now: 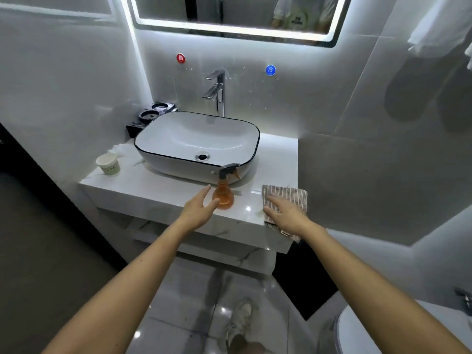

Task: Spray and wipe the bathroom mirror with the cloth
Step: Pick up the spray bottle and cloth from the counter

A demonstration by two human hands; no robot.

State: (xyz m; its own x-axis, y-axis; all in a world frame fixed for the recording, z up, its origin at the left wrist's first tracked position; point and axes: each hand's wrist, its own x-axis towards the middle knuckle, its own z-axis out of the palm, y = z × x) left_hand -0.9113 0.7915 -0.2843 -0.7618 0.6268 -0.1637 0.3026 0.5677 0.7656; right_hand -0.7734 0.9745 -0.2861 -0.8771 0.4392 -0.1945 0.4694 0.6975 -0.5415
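Observation:
An orange spray bottle (224, 194) with a grey trigger head stands upright on the white counter (153, 190), in front of the basin. My left hand (199, 209) is open just left of the bottle, thumb near its base, fingers apart, not closed around it. A brown striped cloth (288, 195) lies at the counter's right front corner, partly hanging over the edge. My right hand (283, 213) rests flat on the cloth with fingers spread. The lit mirror (237, 14) hangs on the wall above; only its lower part shows.
A white basin (163, 134) with a black rim fills the counter's middle, with a chrome tap (217, 92) behind it. A paper cup (108, 163) stands at the left front; a black holder (150, 116) sits at the back left. A toilet (383, 330) is at the lower right.

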